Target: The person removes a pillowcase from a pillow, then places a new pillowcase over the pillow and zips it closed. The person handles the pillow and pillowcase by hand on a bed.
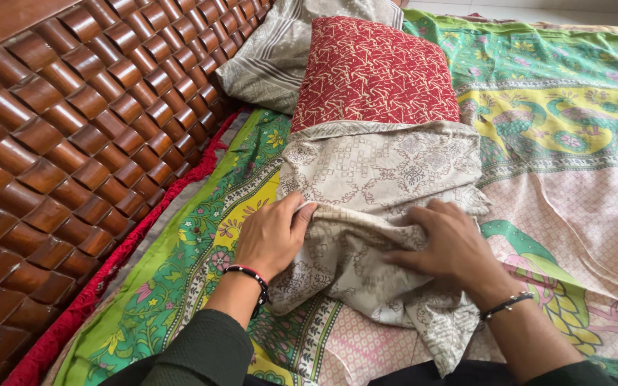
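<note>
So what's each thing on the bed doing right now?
Red pillow: lying flat, lower end tucked inside the beige cover.
Beige cover: half on, bunched and wrinkled at its open end.
Grey pillow: leaning against the headboard.
Bedsheet: spread flat.
Left hand: gripping the cover's edge.
Right hand: pressing on the cover.

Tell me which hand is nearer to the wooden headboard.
Left. The left hand rests on the beige pillowcase's edge, on the side toward the wooden headboard. The right hand presses the cloth farther from it.
</note>
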